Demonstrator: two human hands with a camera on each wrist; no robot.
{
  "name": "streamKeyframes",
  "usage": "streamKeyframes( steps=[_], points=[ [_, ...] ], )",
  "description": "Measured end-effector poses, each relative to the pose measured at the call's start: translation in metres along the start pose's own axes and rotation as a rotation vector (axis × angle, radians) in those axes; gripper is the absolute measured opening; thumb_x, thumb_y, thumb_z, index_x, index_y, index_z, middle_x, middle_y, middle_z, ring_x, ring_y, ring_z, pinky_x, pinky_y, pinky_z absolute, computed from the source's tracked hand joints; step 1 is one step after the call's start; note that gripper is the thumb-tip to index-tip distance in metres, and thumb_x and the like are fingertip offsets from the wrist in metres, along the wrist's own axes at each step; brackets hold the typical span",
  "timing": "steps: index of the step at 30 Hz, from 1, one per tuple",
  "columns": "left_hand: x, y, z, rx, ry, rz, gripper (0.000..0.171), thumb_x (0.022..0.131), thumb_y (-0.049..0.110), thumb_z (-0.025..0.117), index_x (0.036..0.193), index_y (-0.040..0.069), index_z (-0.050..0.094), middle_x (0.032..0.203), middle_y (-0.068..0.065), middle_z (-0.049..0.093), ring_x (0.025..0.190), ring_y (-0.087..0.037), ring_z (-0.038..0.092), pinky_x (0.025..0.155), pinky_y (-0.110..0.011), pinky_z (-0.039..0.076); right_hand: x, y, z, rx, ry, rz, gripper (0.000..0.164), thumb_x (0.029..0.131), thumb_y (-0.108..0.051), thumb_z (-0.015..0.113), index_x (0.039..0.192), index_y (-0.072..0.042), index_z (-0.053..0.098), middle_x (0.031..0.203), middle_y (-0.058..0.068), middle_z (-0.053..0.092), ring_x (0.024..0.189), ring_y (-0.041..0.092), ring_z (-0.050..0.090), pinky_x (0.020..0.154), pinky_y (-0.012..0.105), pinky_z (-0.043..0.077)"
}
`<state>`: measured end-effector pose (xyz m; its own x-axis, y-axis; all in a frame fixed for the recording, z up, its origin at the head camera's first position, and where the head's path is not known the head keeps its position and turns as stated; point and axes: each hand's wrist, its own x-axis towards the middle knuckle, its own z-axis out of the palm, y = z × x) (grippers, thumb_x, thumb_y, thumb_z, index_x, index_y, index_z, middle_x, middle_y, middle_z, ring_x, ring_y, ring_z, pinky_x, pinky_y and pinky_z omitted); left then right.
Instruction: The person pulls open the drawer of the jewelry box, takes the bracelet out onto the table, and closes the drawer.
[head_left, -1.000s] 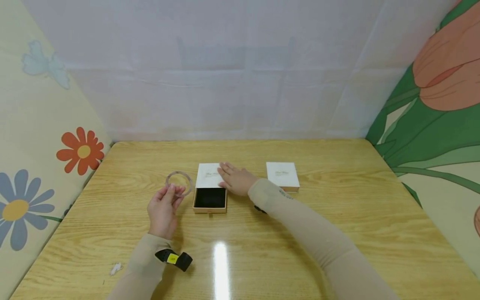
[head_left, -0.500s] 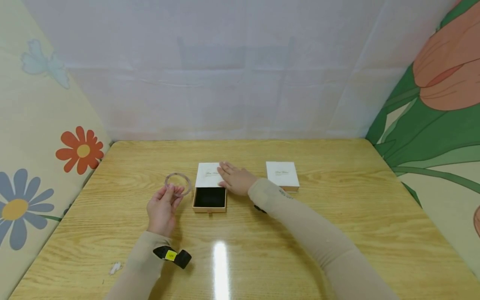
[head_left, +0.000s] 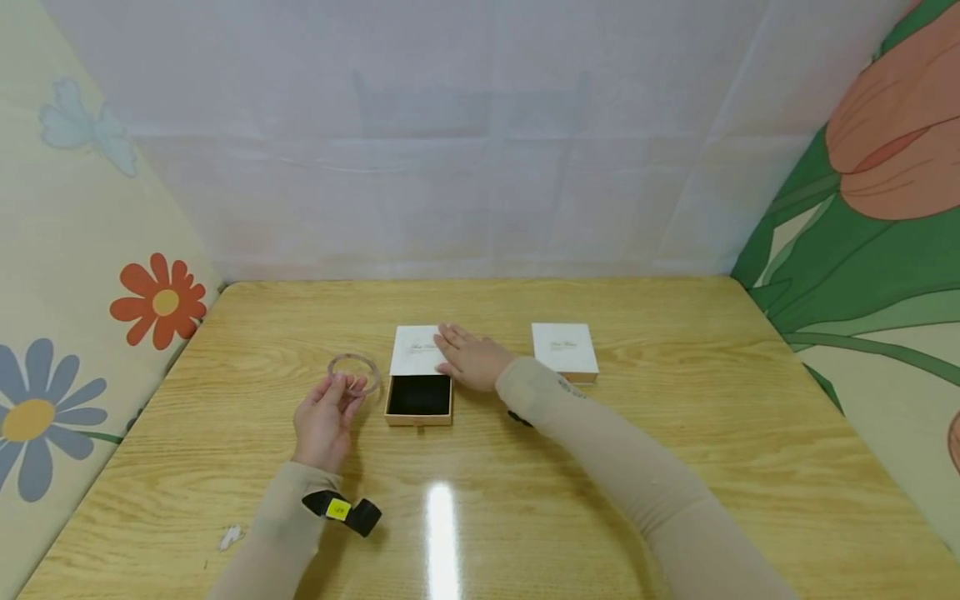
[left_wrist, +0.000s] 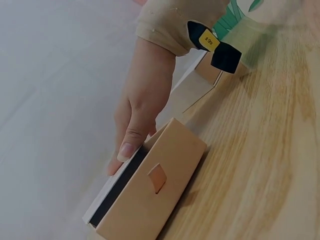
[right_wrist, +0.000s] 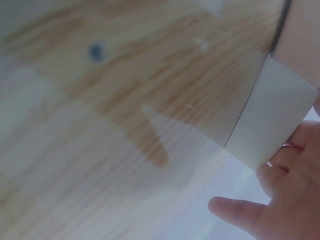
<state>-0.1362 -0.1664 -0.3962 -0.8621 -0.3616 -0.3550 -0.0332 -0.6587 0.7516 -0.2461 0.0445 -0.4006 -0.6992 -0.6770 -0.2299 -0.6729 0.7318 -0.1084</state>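
Note:
My left hand (head_left: 322, 425) pinches a pale purplish bangle (head_left: 352, 357) between thumb and fingers, tilted above the table just left of a drawer box. That box's orange-tan drawer (head_left: 420, 419) is pulled out toward me, with a black lining (head_left: 420, 394). Its white sleeve (head_left: 412, 350) with small gold print lies behind. My right hand (head_left: 476, 360) rests on the sleeve's right side with fingers extended. In the left wrist view, the right hand (left_wrist: 145, 100) lies over the box, whose drawer front has a small pull tab (left_wrist: 157, 178). The right wrist view shows the sleeve's side (right_wrist: 270, 110) beside the fingers.
A second white-topped box (head_left: 565, 348), closed, stands to the right of the right hand. A small white scrap (head_left: 230, 537) lies near the left forearm. The wooden table (head_left: 675, 400) meets a white cloth (head_left: 480, 167) at the back and flower-printed panels at the sides.
The bangle has tipped to a flatter angle and sunk slightly in the left hand, which has drifted a little left. The right hand and both boxes stay in place.

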Motion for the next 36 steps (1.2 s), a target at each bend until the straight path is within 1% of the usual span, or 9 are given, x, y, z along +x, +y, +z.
streamKeyframes(
  steps=[3,6,12,23,26,29,30,32,36],
  points=[
    [0.000,0.000,-0.001,0.013,0.003,-0.009,0.006,0.100,0.007,0.050,0.098,0.002,0.052,0.076,0.000,0.064,0.075,-0.008,0.069,0.078,-0.020,0.054,0.000,0.000,0.000,0.005,0.000,0.000,0.061,0.106,-0.043,0.027,0.156,-0.009,0.013,0.162,0.007,0.003,0.148,0.020,0.004,0.114,0.050,0.023],
    [0.000,0.000,-0.002,0.026,0.006,-0.008,0.006,0.100,0.007,0.050,0.096,0.003,0.053,0.077,0.001,0.064,0.076,-0.008,0.069,0.078,-0.019,0.054,-0.001,-0.001,0.000,0.006,0.001,-0.002,0.061,0.106,-0.042,0.028,0.156,-0.009,0.013,0.162,0.007,0.004,0.148,0.020,0.004,0.114,0.049,0.023],
    [0.000,0.000,-0.003,-0.015,0.011,-0.025,0.016,0.100,0.005,0.049,0.087,0.004,0.058,0.074,-0.001,0.064,0.074,-0.010,0.069,0.075,-0.020,0.055,0.000,-0.001,0.001,-0.005,0.003,-0.002,0.061,0.106,-0.042,0.027,0.156,-0.009,0.013,0.162,0.007,0.004,0.148,0.020,0.004,0.114,0.048,0.023],
    [0.001,0.001,-0.003,-0.009,0.023,-0.043,0.012,0.101,0.006,0.047,0.093,0.003,0.056,0.073,0.000,0.064,0.073,-0.009,0.068,0.074,-0.020,0.055,0.001,0.000,0.002,-0.008,0.006,0.000,0.061,0.106,-0.042,0.027,0.156,-0.009,0.012,0.162,0.007,0.004,0.148,0.020,0.004,0.114,0.047,0.024],
    [0.002,0.001,-0.004,-0.016,0.019,-0.045,0.015,0.101,0.006,0.047,0.092,0.003,0.057,0.073,0.000,0.065,0.073,-0.009,0.068,0.072,-0.020,0.054,0.001,0.000,0.001,0.000,0.007,-0.003,0.061,0.106,-0.042,0.028,0.156,-0.009,0.012,0.162,0.007,0.004,0.148,0.020,0.004,0.114,0.047,0.024],
    [0.002,0.002,-0.005,-0.028,0.008,-0.050,0.019,0.102,0.005,0.046,0.089,0.004,0.059,0.074,-0.001,0.065,0.075,-0.009,0.068,0.075,-0.021,0.054,0.000,0.000,0.000,0.008,0.004,-0.007,0.061,0.107,-0.042,0.028,0.155,-0.009,0.012,0.162,0.008,0.004,0.148,0.021,0.003,0.114,0.047,0.024],
    [0.002,0.001,-0.006,-0.018,0.007,-0.052,0.019,0.102,0.005,0.045,0.088,0.005,0.059,0.075,0.000,0.066,0.076,-0.009,0.068,0.076,-0.021,0.054,0.000,0.000,0.000,0.010,0.002,-0.008,0.061,0.107,-0.041,0.028,0.155,-0.009,0.012,0.162,0.008,0.004,0.148,0.021,0.003,0.114,0.047,0.024],
    [0.002,0.001,-0.009,0.042,0.008,-0.055,0.022,0.102,0.006,0.045,0.087,0.007,0.062,0.076,0.001,0.068,0.078,-0.008,0.068,0.079,-0.020,0.054,0.000,0.000,-0.001,0.010,-0.001,-0.012,0.061,0.107,-0.041,0.028,0.155,-0.008,0.011,0.162,0.009,0.003,0.148,0.021,0.003,0.114,0.046,0.023],
    [0.003,0.004,-0.017,0.217,0.002,-0.060,0.028,0.103,0.010,0.046,0.083,0.012,0.066,0.077,0.005,0.071,0.081,-0.005,0.068,0.081,-0.022,0.053,-0.001,0.000,-0.002,0.009,0.003,-0.021,0.061,0.107,-0.040,0.028,0.155,-0.007,0.013,0.162,0.010,0.004,0.148,0.022,0.004,0.115,0.046,0.023]
  ],
)
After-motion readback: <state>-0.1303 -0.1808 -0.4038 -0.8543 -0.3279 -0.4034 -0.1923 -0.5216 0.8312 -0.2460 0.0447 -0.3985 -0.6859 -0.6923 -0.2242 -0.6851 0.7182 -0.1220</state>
